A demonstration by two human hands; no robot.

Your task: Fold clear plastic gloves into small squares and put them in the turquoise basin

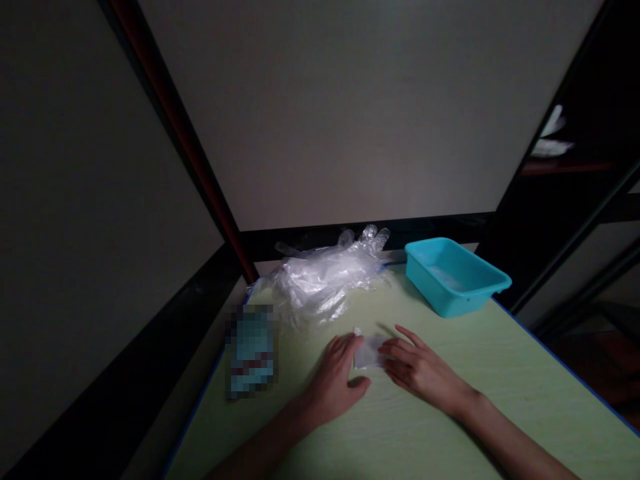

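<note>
Between my two hands, a small flat rectangle of thin translucent plastic (369,353) lies on the pale green tabletop (430,433). It looks like a folded disposable glove, though its folds are too dim to make out. My left hand (339,377) rests at its left edge, index fingertip by the upper left corner and thumb spread away below. Over its right side lies my right hand (413,367), fingers stretched out and pressing lightly, hiding that end. Farther back is a loose heap of clear plastic gloves (325,277), several glove fingers sticking up.
A turquoise plastic basin (453,301) stands at the back right with something whitish inside. At the left edge lies a blurred-out teal packet (251,350). A pale panel wall (360,120) rises behind the table, and a dark shelf (570,167) is at right.
</note>
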